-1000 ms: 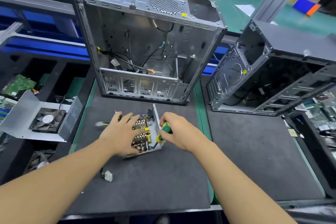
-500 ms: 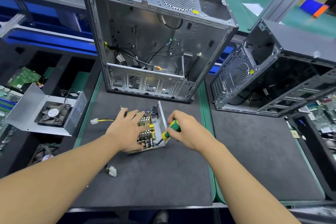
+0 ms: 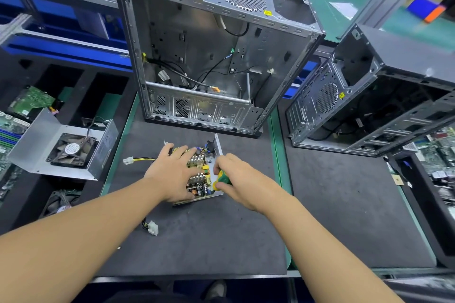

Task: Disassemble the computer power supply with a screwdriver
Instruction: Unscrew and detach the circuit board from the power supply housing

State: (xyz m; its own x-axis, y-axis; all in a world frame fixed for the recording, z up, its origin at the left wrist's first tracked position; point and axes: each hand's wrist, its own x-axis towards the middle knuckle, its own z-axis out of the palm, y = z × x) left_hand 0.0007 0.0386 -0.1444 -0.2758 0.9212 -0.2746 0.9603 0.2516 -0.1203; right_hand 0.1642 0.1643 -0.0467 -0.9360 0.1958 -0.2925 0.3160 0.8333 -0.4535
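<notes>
Centre of the frame, just below the middle: the power supply (image 3: 200,167) lies on the black mat (image 3: 197,241) with its lid off and the circuit board and heatsinks bare to the camera. Your left hand (image 3: 172,174) is spread wide and flat across the left part of the board, fingers straight, holding nothing. It looks like a brace to stop the unit skating on the mat while you turn. Your right hand (image 3: 236,179) comes in from the right, fingers curled round the green-and-yellow handle of the screwdriver (image 3: 221,181), which angles down toward the board's lower right corner. The tip is lost among the components, so I cannot tell whether it is seated in a screw. My read is that you are on the board's mounting screws, with the tray's upright wall standing behind your knuckles.

At left of frame the removed cover with its fan (image 3: 69,147) sits out of the way. Two loose connectors trail onto the mat, one white plug (image 3: 152,227) below your left wrist and one on yellow wires (image 3: 128,160) to its left. The open silver computer case (image 3: 209,56) stands behind the work, with a dark second case (image 3: 369,93) on the right.
</notes>
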